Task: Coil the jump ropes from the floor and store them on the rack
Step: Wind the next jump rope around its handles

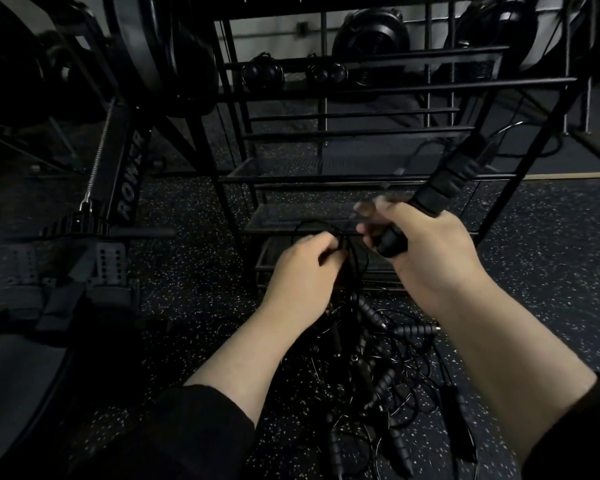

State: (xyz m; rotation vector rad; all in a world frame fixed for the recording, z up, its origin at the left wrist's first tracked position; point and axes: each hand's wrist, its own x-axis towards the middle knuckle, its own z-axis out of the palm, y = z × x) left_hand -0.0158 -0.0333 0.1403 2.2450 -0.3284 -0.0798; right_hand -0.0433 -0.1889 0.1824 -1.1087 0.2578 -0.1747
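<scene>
Speckled floor (194,216), rack (361,181) ahead; right hand (426,251) fisted around handle (444,188), left hand (302,271) pinching cord (352,251) beside it.

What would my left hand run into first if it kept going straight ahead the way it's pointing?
Probably the thin black cord pinched in the left hand, then the black metal rack's low mesh shelf; depth is unclear.
</scene>
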